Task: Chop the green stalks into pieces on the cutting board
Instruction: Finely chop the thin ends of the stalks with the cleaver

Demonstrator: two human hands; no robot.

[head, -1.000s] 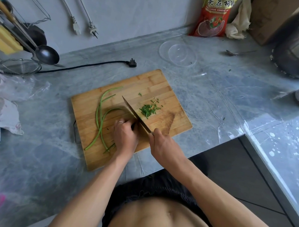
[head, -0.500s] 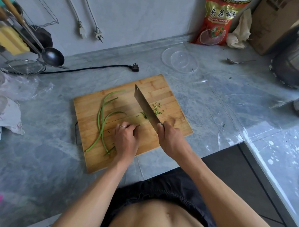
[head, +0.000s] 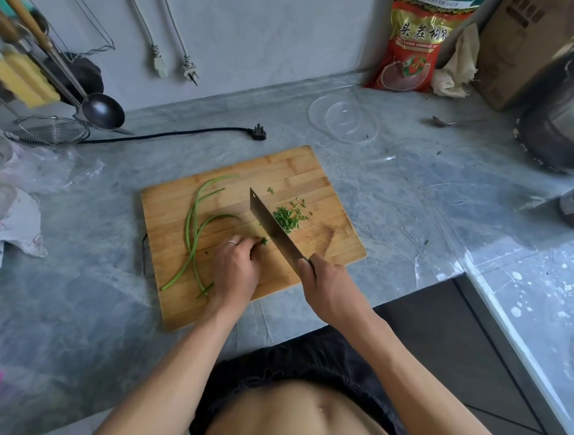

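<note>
Bamboo cutting board (head: 314, 172) lying on a grey marbled counter (head: 411, 203), viewed from above. Long green stalks (head: 196, 220) curve across the board's left half, running from its far edge toward the near edge. The left hand (head: 235, 271), wearing a ring, rests knuckles-up on the board with fingers curled over the stalk ends; its grip pins them down, a green tip showing just beyond the fingertips. The right hand (head: 328, 288) has its grip clenched round the handle of a cleaver (head: 273, 230), whose blade slants from the hand toward the board's middle, just beside the left fingertips; whether the edge touches the wood cannot be told. Chopped green pieces (head: 289, 217) form a small heap immediately right of the blade. Beyond the board lie a clear plastic lid (head: 344, 121), a black plug and cable (head: 259, 132) and a metal spoon (head: 454, 122). A red snack bag (head: 414, 48) leans against the wall.
</note>
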